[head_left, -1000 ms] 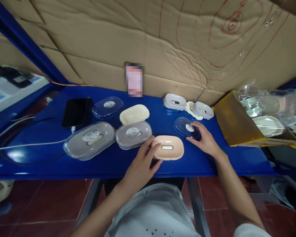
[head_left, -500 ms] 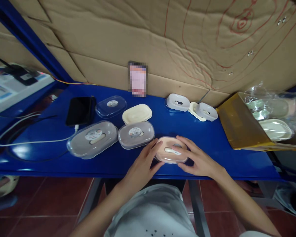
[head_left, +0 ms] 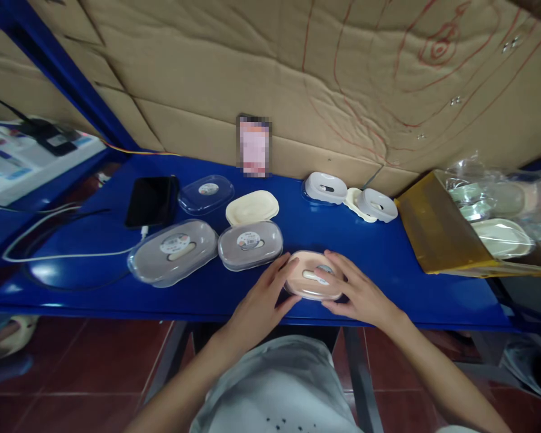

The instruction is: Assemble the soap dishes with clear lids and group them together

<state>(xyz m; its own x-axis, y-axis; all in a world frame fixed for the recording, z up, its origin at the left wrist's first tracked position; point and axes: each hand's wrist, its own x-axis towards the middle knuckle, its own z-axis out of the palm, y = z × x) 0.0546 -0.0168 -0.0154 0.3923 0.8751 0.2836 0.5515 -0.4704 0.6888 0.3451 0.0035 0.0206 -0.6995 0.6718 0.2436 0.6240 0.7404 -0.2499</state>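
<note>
Near the front edge of the blue table lies a pink oval plastic box under a clear lid, with a pale slot piece and a round sticker on top. My left hand grips its left end, thumb at the near side and fingers at the far side. On the right end, my right hand holds it with thumb and fingers spread around the rim, one finger over the sticker. To the left sit two grey lidded oval boxes, a nearer one and a larger-looking one.
A cream oval tray and a clear lid lie behind. Two white oval pieces stand by the cardboard wall. A carton of wrapped parts is at right. A black phone with a cable lies left; another phone leans upright.
Both hands stay on the pink box, with only a slight shift of the right fingers. The view has moved a little; nothing else visibly differs.
</note>
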